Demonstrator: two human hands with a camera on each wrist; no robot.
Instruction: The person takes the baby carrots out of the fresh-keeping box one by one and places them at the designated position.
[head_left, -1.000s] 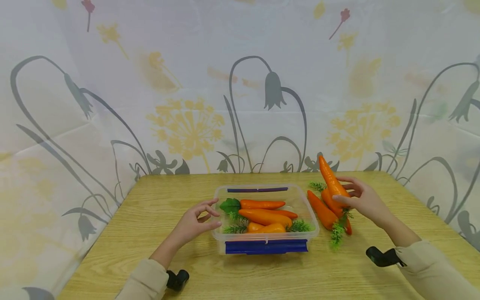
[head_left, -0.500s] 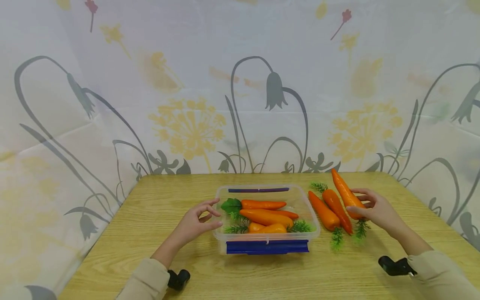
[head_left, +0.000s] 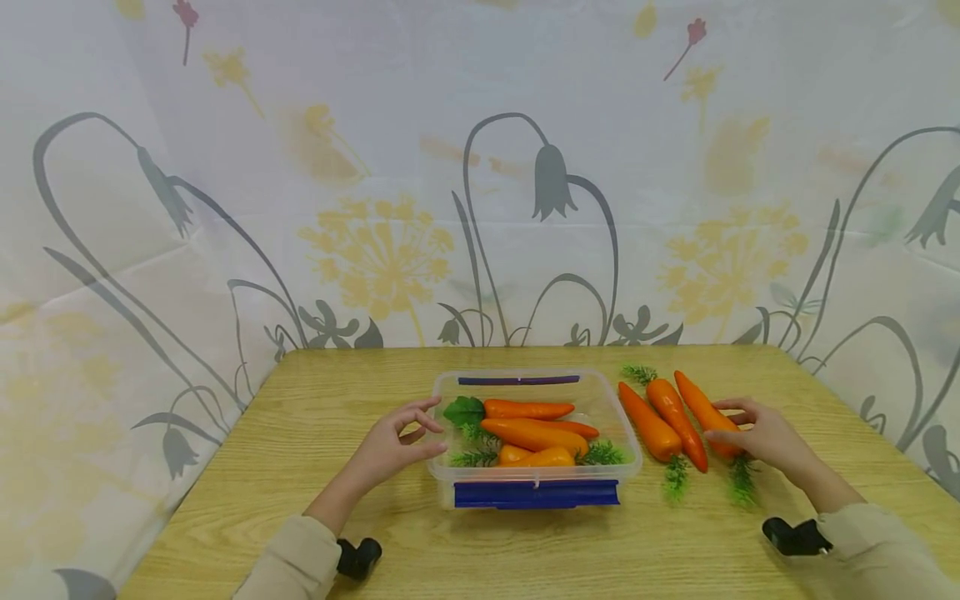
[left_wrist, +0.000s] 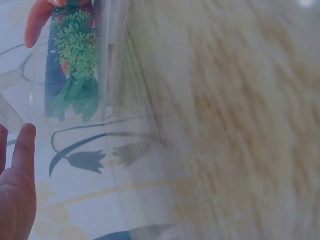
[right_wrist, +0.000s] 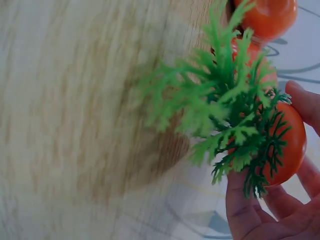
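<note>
My right hand (head_left: 767, 435) holds an orange toy carrot (head_left: 702, 412) between thumb and fingers at its thick end, low over the table right of two other carrots. In the right wrist view the carrot's green leaves (right_wrist: 225, 115) spread in front, with fingers around its rounded end. A clear plastic box (head_left: 535, 473) with blue clips stands at the middle, and several carrots (head_left: 534, 433) with green tops lie inside. Beside the box's left wall is my left hand (head_left: 393, 443), fingers loosely bent, holding nothing. Part of that hand shows in the left wrist view.
Two carrots (head_left: 649, 423) lie side by side between the box and my right hand, with a green sprig (head_left: 638, 373) behind them. The wooden table (head_left: 315, 467) ends at a flower-print cloth (head_left: 517, 250) at the back.
My right hand has moved right and down with the carrot, away from over the two others and down beside them. The left hand stays by the box.
</note>
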